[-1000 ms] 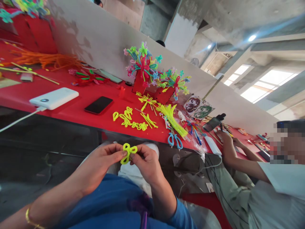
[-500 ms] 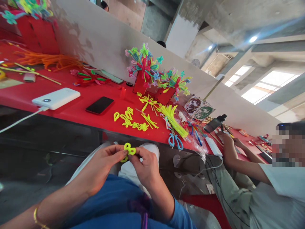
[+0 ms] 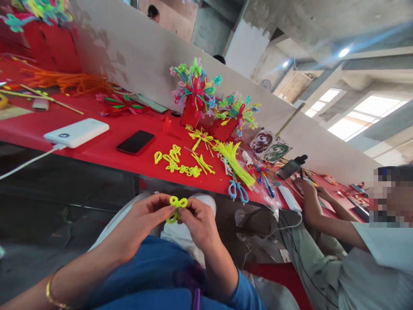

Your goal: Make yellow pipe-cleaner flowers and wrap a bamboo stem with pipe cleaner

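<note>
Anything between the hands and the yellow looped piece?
Nothing visible: left hand and right hand both pinch the yellow looped piece directly. The black phone lies apart from them on the red table.

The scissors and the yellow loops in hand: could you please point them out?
Scissors [image 3: 238,186], head view, on a blue handle.
Yellow loops [image 3: 177,204], head view, where the upper loops meet.
</note>
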The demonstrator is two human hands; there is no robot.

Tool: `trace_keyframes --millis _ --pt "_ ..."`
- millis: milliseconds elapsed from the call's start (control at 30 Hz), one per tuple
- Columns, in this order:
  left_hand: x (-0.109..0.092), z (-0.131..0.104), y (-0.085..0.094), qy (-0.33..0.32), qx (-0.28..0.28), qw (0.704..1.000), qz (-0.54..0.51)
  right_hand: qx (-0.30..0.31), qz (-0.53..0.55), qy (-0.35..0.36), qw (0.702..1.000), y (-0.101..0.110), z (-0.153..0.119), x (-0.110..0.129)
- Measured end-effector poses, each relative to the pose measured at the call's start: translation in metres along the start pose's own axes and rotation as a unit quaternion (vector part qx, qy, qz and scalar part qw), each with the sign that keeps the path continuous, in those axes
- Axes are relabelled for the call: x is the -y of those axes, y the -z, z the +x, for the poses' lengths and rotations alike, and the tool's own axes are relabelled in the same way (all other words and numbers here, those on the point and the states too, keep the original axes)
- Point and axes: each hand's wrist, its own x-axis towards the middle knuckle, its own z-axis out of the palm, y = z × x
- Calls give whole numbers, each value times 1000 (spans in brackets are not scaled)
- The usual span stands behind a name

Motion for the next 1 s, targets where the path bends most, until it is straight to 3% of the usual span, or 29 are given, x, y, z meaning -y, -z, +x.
trace_keyframes --millis 233,633,1000 --pt "-3 0 5 -7 29 1000 6 22 79 -14 996 0 -1 -1" --pt "-7 1 8 -1 62 996 59 39 14 -27 999 1 1 -3" --pt "1 3 8 30 49 990 126 35 -85 8 996 5 -2 5"
